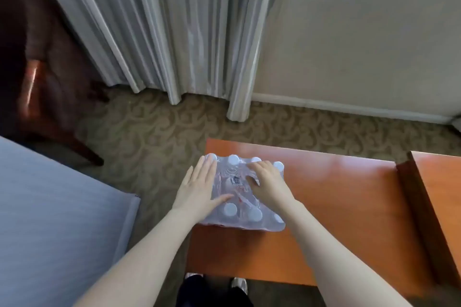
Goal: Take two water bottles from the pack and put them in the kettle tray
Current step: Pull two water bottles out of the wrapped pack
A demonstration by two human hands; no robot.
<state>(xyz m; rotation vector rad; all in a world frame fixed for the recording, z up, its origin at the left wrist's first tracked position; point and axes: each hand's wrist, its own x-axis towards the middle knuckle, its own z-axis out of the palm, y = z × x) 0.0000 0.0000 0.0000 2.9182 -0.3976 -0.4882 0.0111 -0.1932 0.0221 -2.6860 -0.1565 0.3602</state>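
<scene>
A shrink-wrapped pack of water bottles (239,217) with white caps stands at the left end of an orange-brown wooden table (336,207). My left hand (199,187) lies flat on the pack's left side, fingers straight and together, thumb across the wrap. My right hand (267,182) rests on top of the pack toward its right, with fingers curled and pressing into the plastic film near a barcode label. No bottle is out of the pack. No kettle tray is in view.
A second wooden surface (444,194) adjoins the table on the right, across a dark gap. A bed with a pale blue cover (50,219) is at the left. A dark wooden chair (45,82), grey curtains (174,32) and patterned carpet lie beyond.
</scene>
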